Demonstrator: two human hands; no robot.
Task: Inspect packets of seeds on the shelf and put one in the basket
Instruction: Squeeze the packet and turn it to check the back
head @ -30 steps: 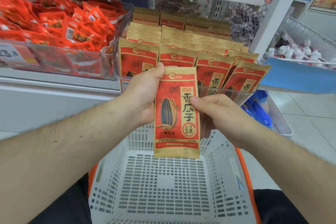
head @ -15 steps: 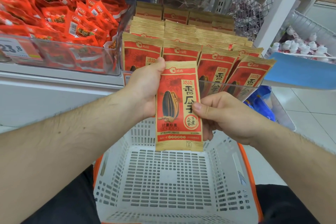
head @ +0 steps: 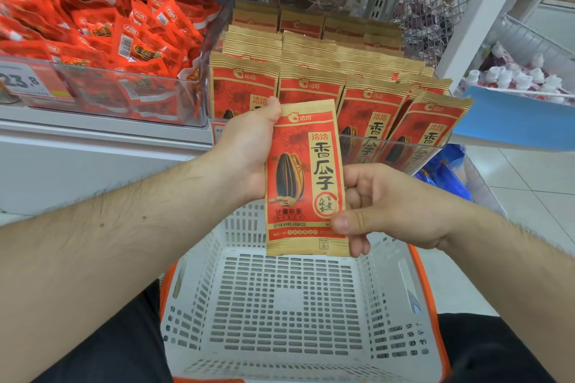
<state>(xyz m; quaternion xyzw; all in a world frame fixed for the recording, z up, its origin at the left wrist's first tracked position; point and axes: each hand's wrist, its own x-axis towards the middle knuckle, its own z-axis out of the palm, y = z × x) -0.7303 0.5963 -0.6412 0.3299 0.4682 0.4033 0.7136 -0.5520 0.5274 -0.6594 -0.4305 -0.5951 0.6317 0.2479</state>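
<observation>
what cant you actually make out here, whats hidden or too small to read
Head view only:
- Back of the held seed packet: faces away from the camera.
- Its left edge and lower right corner: covered by the left hand and right hand.
- Its small print near the bottom: too small to read.
- Price tag: cut off by the left edge.
- Basket near rim: cut off by the bottom edge.

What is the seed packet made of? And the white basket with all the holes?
The seed packet, held by the left hand and right hand, looks like matte tan paper with red print, possibly film-lined; its top edge is crimped. The basket looks like smooth moulded white plastic with even slots and an orange rim.
</observation>
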